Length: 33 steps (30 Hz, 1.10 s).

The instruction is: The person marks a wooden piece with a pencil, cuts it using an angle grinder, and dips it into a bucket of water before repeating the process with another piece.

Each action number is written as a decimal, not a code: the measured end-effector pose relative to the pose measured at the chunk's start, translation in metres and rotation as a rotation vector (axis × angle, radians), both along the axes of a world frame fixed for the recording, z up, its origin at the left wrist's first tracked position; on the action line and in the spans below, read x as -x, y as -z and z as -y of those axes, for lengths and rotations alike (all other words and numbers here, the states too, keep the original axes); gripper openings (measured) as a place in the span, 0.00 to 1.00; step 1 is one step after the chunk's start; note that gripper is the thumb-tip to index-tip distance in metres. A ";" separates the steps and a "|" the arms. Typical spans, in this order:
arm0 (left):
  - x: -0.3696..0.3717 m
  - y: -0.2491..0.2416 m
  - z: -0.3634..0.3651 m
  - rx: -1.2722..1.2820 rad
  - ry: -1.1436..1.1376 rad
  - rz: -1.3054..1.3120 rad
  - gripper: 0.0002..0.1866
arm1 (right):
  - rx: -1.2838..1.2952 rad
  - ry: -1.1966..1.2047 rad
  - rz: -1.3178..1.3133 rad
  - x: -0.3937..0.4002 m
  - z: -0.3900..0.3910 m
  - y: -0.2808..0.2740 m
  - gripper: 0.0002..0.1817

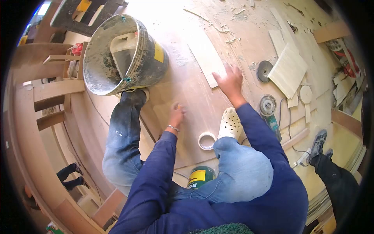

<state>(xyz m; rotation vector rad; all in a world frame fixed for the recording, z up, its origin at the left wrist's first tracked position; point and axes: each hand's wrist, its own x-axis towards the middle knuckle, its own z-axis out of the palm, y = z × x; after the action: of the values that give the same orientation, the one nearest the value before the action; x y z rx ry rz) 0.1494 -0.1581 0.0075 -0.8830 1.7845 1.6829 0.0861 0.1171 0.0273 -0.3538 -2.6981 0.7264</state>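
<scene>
My right hand (pixel 231 82) reaches forward with thumb and fingers apart, at the near right corner of a long pale tile strip (pixel 206 56) lying on the dusty board (pixel 167 124). Whether the fingertips press on the strip is hard to tell. My left hand (pixel 177 115), with a bracelet at the wrist, hovers over or rests on the board between my legs. Its fingers are curled, and a small orange spot shows at them; what it belongs to I cannot make out. A roll of white tape (pixel 207 134) lies near my shoe.
A dirty bucket (pixel 157 64) holding a white jug (pixel 124 48) stands front left. At right lie an angle grinder (pixel 269 107), a dark disc (pixel 265 71), tile pieces (pixel 289 70) and a cable. A green tub (pixel 200 176) sits beneath me. Another person's leg (pixel 331 171) is at right.
</scene>
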 end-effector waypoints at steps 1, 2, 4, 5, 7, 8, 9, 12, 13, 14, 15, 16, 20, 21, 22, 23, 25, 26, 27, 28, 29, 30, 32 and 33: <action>-0.002 0.023 0.019 0.032 -0.022 -0.035 0.30 | 0.058 0.016 -0.084 -0.025 -0.015 -0.006 0.36; -0.004 0.042 0.036 0.063 -0.041 -0.068 0.31 | 0.115 0.034 -0.166 -0.057 -0.032 -0.018 0.35; 0.002 0.068 0.068 0.085 -0.068 -0.133 0.26 | 0.068 0.217 -0.205 -0.128 -0.064 -0.038 0.35; 0.005 0.065 0.074 0.088 -0.068 -0.121 0.26 | -0.019 0.317 -0.172 -0.159 -0.078 -0.041 0.38; 0.016 0.050 0.078 0.554 0.189 -0.196 0.18 | -0.186 0.464 -0.021 -0.215 -0.105 -0.038 0.43; 0.016 0.053 0.079 0.556 0.187 -0.190 0.18 | -0.269 0.514 0.094 -0.240 -0.116 -0.030 0.46; 0.018 0.058 0.080 0.670 0.202 -0.224 0.16 | -0.269 0.511 0.097 -0.260 -0.125 -0.020 0.46; 0.024 0.028 0.049 1.003 0.361 -0.282 0.18 | -0.304 0.373 0.523 -0.293 -0.143 0.007 0.47; 0.027 0.016 0.033 1.222 0.510 -0.304 0.22 | -0.300 0.364 0.521 -0.292 -0.149 0.015 0.47; 0.032 0.030 0.023 1.048 0.415 -0.358 0.25 | -0.272 0.409 0.562 -0.291 -0.153 0.021 0.46; 0.041 0.045 0.011 0.872 0.320 -0.410 0.28 | -0.244 0.455 0.602 -0.289 -0.155 0.026 0.45; 0.051 0.037 -0.010 0.937 0.417 -0.465 0.29 | -0.238 0.450 0.598 -0.288 -0.154 0.028 0.45; 0.089 0.044 -0.093 0.707 0.437 -0.518 0.31 | -0.331 0.483 0.498 -0.303 -0.154 0.030 0.39; 0.099 0.030 -0.118 0.675 0.451 -0.493 0.32 | -0.313 0.511 0.497 -0.305 -0.156 0.031 0.38; 0.109 0.022 -0.139 0.672 0.446 -0.495 0.32 | -0.317 0.509 0.494 -0.305 -0.158 0.033 0.38; 0.117 0.016 -0.156 0.688 0.416 -0.434 0.33 | -0.301 0.511 0.505 -0.305 -0.159 0.035 0.38; 0.125 0.015 -0.171 0.696 0.382 -0.368 0.34 | -0.294 0.510 0.517 -0.307 -0.160 0.036 0.38; 0.129 0.014 -0.175 0.692 0.359 -0.326 0.35 | -0.295 0.522 0.543 -0.306 -0.161 0.037 0.37; 0.132 0.019 -0.176 0.689 0.334 -0.281 0.36 | -0.295 0.530 0.568 -0.304 -0.162 0.035 0.35; 0.129 0.023 -0.173 0.687 0.322 -0.279 0.36 | -0.301 0.520 0.564 -0.304 -0.163 0.030 0.35; 0.124 0.027 -0.166 0.686 0.347 -0.355 0.36 | -0.226 0.502 0.544 -0.303 -0.164 0.025 0.33; 0.120 0.031 -0.160 0.690 0.373 -0.433 0.36 | -0.147 0.484 0.522 -0.295 -0.162 0.019 0.30; 0.092 0.005 -0.154 0.555 0.446 -0.411 0.37 | 0.096 0.519 0.607 -0.267 -0.146 -0.012 0.29; 0.072 -0.009 -0.152 0.406 0.514 -0.393 0.37 | 0.331 0.557 0.679 -0.262 -0.142 -0.023 0.27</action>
<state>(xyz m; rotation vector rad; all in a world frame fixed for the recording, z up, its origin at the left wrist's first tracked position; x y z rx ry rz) 0.0771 -0.0061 0.0165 -0.1958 2.4153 1.2326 0.3480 0.2586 0.0501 -1.6079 -2.7946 0.9980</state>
